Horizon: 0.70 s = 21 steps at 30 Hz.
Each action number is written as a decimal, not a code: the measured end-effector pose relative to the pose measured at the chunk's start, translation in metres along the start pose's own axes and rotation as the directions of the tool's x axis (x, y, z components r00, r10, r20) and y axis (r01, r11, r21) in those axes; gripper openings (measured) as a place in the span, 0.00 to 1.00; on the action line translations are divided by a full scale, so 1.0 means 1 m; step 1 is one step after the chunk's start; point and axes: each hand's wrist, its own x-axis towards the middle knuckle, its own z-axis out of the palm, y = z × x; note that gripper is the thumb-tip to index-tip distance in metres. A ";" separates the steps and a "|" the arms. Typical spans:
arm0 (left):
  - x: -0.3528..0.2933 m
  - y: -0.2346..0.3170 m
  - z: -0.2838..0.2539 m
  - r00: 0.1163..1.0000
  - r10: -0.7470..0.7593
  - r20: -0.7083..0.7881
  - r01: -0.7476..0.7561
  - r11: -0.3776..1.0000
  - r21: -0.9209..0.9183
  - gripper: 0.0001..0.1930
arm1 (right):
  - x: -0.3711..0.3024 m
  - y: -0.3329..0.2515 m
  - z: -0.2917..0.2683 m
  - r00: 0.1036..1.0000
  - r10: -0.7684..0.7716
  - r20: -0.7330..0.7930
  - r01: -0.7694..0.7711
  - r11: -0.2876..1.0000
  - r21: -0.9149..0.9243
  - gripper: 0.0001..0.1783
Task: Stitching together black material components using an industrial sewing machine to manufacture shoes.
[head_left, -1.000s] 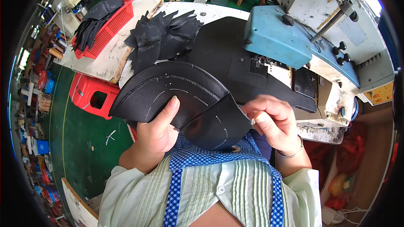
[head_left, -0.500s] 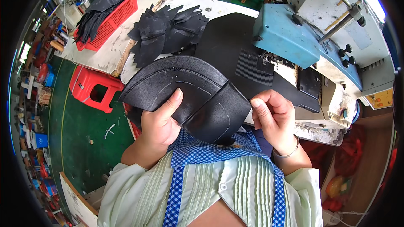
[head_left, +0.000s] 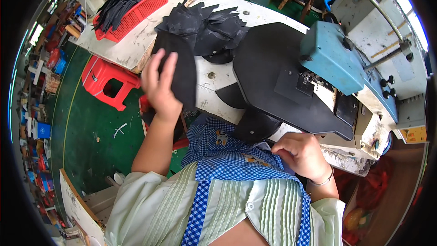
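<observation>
My left hand (head_left: 160, 92) is raised at the left, its fingers stretched out and apart, the thumb hidden. Right behind it a smooth black leather-like panel (head_left: 183, 75) stands partly over the table edge; whether the hand touches it is not plain. Near my lap, my right hand (head_left: 304, 155) has its fingers curled in, and anything inside them is out of sight. Beside that hand, a curved black piece (head_left: 257, 125) with a small pale spot hangs at the table's front edge. A heap of black cut pieces (head_left: 205, 25) lies farther back on the white table (head_left: 216, 70).
A blue-and-white machine (head_left: 330, 52) stands at the right, with a black plate (head_left: 273, 64) spread before it. At the back left a red basket (head_left: 134, 16) holds more black pieces. A red plastic stool (head_left: 109, 82) sits on the green floor (head_left: 114, 150).
My left hand has moved up and left, its fingers now spread. My right hand has dropped toward my lap. The stitched black piece is no longer held up between both hands.
</observation>
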 end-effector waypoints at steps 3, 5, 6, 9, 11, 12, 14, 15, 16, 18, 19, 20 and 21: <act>-0.039 -0.017 0.070 0.969 0.129 0.211 -0.063 0.953 -0.295 0.22 | 0.002 -0.006 0.013 0.995 0.026 0.098 -0.017 0.996 -0.092 0.05; -0.067 0.012 0.107 0.890 0.238 0.388 0.044 0.804 -0.593 0.20 | 0.006 -0.005 0.022 0.996 0.031 0.083 -0.026 0.998 -0.059 0.06; -0.075 0.023 0.117 0.769 0.370 0.521 0.133 0.705 -0.697 0.25 | 0.007 -0.003 0.024 0.996 0.031 0.078 -0.026 0.998 -0.060 0.07; -0.050 0.048 0.111 0.407 0.634 0.657 0.147 0.665 -0.732 0.50 | 0.000 -0.004 0.017 0.993 0.111 0.051 -0.107 0.992 -0.071 0.08; -0.027 0.027 0.119 0.436 0.712 0.551 0.169 0.536 -0.827 0.52 | -0.011 -0.008 0.008 0.983 0.186 0.006 -0.185 0.981 -0.053 0.09; -0.017 0.012 0.123 0.475 0.721 0.505 0.227 0.454 -0.861 0.48 | -0.014 -0.009 0.003 0.981 0.191 -0.030 -0.192 0.981 -0.033 0.09; -0.009 -0.031 0.140 0.666 0.286 0.689 0.492 0.526 -0.694 0.31 | -0.028 -0.008 -0.003 0.957 0.271 -0.107 -0.268 0.963 0.034 0.08; 0.005 -0.051 0.148 0.694 -0.063 0.717 0.661 0.451 -0.600 0.26 | -0.035 -0.008 -0.002 0.934 0.326 -0.146 -0.317 0.945 0.082 0.08; 0.016 -0.082 0.158 0.825 -0.293 0.483 0.534 0.686 -0.495 0.21 | -0.035 -0.009 -0.002 0.935 0.323 -0.146 -0.315 0.946 0.081 0.08; 0.015 -0.144 0.173 0.809 -0.582 0.085 0.541 0.793 0.281 0.28 | -0.034 -0.015 0.002 0.905 0.375 -0.201 -0.357 0.926 0.124 0.08; 0.008 -0.166 0.176 0.645 -0.737 0.203 0.579 0.644 0.500 0.32 | -0.029 -0.016 0.001 0.918 0.359 -0.170 -0.343 0.932 0.116 0.07; -0.001 -0.176 0.180 0.691 -0.702 0.175 0.562 0.673 0.481 0.31 | -0.026 -0.015 0.002 0.934 0.319 -0.160 -0.307 0.947 0.095 0.06; -0.008 -0.186 0.182 0.733 -0.665 0.142 0.545 0.700 0.462 0.31 | -0.023 -0.012 0.003 0.950 0.276 -0.149 -0.267 0.961 0.073 0.05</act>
